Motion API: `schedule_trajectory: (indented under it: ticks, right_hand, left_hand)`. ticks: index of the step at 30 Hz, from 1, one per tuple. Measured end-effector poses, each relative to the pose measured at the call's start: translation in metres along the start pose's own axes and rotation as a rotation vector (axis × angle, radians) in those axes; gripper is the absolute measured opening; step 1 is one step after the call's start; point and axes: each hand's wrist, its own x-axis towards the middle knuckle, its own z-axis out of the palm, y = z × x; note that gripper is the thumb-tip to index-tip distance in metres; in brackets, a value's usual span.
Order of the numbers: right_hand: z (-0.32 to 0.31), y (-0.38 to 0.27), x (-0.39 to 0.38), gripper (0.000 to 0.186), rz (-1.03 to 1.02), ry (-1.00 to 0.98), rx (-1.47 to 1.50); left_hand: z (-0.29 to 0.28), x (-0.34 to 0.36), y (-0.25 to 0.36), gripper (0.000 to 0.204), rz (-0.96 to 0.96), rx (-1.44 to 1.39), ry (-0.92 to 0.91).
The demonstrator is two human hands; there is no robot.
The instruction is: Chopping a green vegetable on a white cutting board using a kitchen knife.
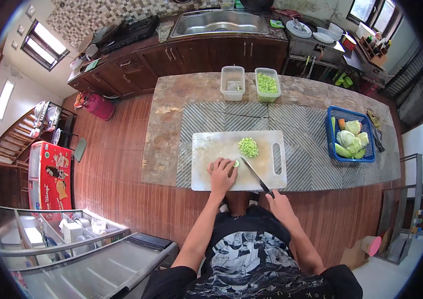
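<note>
A white cutting board lies at the near edge of the table. On its left part, my left hand rests with bent fingers over a short piece of green vegetable, whose pale cut end shows beside the fingertips; the fingers hide the rest. My right hand grips the black handle of a kitchen knife at the board's near edge. Its blade slants up and left, the tip close to the vegetable piece. Just beyond the tip sits a pile of diced green vegetable.
Past the board stand a nearly bare clear plastic container and another container full of green dice. A blue basket of cabbages and other vegetables is at the right. The patterned mat lies under the board. A steel sink is set in the far counter.
</note>
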Motion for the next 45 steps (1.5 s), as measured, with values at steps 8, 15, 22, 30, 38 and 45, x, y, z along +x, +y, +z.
schedule_trajectory:
  ticks: [8,15,22,30,38,45]
  right_hand:
    - [0.035,-0.010,0.011,0.028,-0.045,0.093,-0.204]
    - [0.044,-0.017,0.014,0.028,-0.029,0.085,-0.264]
    - [0.048,-0.017,0.013,0.028,-0.005,0.078,-0.238]
    - [0.057,-0.023,0.013,0.026,-0.013,0.098,-0.244]
    - [0.069,-0.035,0.050,0.025,-0.065,0.100,-0.273]
    - [0.058,-0.027,0.027,0.025,-0.035,0.068,-0.250]
  left_hand:
    - [-0.005,0.003,0.005,0.023,-0.028,0.012,-0.013]
    - [0.001,0.004,0.002,0.018,-0.045,-0.006,0.040]
    - [0.002,0.002,0.002,0.017,-0.041,0.020,0.038]
    - [0.004,0.003,0.001,0.017,-0.024,0.030,0.025]
    - [0.005,0.004,0.001,0.018,-0.018,0.027,0.036]
    - [0.006,0.001,0.002,0.018,-0.026,0.020,0.069]
